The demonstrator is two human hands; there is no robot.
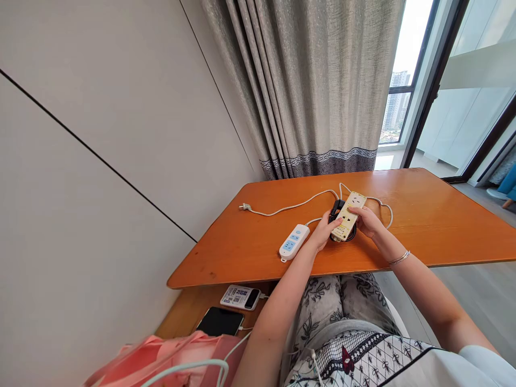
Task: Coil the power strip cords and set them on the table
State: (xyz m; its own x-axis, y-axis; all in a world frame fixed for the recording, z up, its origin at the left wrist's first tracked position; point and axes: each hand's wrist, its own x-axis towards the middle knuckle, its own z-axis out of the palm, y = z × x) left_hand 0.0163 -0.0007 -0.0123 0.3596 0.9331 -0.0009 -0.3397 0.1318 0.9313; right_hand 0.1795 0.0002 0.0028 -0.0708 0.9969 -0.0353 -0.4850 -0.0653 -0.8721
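Note:
A yellowed power strip (pixel 350 216) with several sockets is held at a slant over the table, between my two hands. My left hand (pixel 323 231) is closed on its lower left side, thumb on the face. From the right, my right hand (pixel 365 219) grips its other long edge, thumb near the middle. A bundled black cable (pixel 336 209) lies against and beneath the strip, partly hidden by it and my fingers. Left of my hands, a white power strip (pixel 294 243) with blue socket panels rests on the table. A white cord runs left to a plug (pixel 244 207).
The orange wooden table (pixel 226 242) has its front edge at my lap. On a lower surface at left lie a power bank (pixel 241 297) and a dark phone (pixel 220 321), both with cables. A pink bag (pixel 193 357) sits nearer. Behind the table hangs a grey curtain (pixel 322 86).

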